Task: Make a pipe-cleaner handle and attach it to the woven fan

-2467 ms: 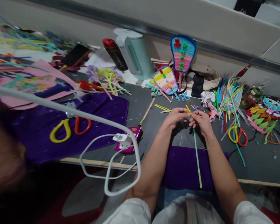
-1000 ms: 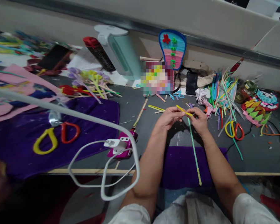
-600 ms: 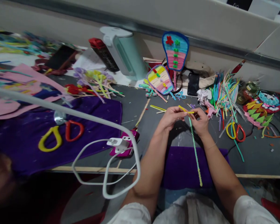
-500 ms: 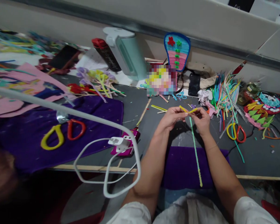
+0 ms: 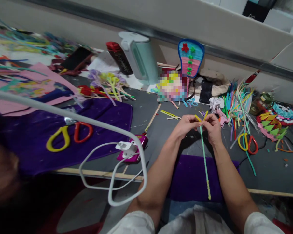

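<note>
Both hands meet over the grey table [image 5: 271, 165]. Her left hand [image 5: 185, 125] and right hand [image 5: 213, 126] pinch together on the top of a green stem [image 5: 204, 159], where yellow ends [image 5: 201, 117] stick up between the fingertips. This stem hangs down over a purple cloth [image 5: 190, 177]. Scissors [image 5: 247, 143] lie near the right hand. A jar [image 5: 260, 102] stands farther right; its contents I cannot tell.
</note>
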`<action>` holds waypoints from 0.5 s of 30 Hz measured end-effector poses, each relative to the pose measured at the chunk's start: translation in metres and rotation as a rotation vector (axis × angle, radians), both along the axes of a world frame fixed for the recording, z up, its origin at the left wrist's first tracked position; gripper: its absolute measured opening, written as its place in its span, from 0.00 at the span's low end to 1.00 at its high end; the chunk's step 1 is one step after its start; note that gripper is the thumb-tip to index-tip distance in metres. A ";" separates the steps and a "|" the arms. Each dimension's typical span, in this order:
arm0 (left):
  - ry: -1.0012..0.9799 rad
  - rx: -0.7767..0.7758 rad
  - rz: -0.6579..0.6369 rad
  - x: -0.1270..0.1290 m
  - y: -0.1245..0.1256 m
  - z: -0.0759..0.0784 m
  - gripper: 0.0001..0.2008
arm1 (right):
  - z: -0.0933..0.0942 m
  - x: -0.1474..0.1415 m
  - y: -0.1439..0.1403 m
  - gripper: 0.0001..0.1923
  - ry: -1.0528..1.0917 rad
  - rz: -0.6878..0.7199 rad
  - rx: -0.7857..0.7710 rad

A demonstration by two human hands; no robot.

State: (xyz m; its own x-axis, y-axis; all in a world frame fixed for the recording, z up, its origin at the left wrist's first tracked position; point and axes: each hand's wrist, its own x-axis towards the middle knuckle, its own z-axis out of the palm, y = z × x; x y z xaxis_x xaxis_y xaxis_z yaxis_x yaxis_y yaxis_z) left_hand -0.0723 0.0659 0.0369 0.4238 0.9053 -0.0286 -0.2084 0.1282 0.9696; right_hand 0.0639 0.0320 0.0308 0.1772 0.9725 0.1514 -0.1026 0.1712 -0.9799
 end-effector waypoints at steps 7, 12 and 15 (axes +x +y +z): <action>0.005 -0.017 0.025 -0.001 0.001 0.000 0.12 | 0.000 0.007 0.002 0.11 -0.143 0.020 0.020; 0.001 -0.006 0.030 -0.004 0.001 0.002 0.13 | 0.004 0.017 0.003 0.10 -0.334 0.014 0.097; 0.015 0.009 0.050 -0.003 0.001 0.002 0.13 | 0.003 0.019 0.004 0.10 -0.404 -0.015 0.148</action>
State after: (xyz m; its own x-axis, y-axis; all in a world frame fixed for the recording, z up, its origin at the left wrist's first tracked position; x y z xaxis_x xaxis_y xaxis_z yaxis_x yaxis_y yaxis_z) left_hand -0.0748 0.0668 0.0386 0.3772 0.9257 -0.0269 -0.1994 0.1095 0.9738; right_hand 0.0824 0.0364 0.0343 0.0895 0.9329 0.3489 0.2877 0.3112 -0.9058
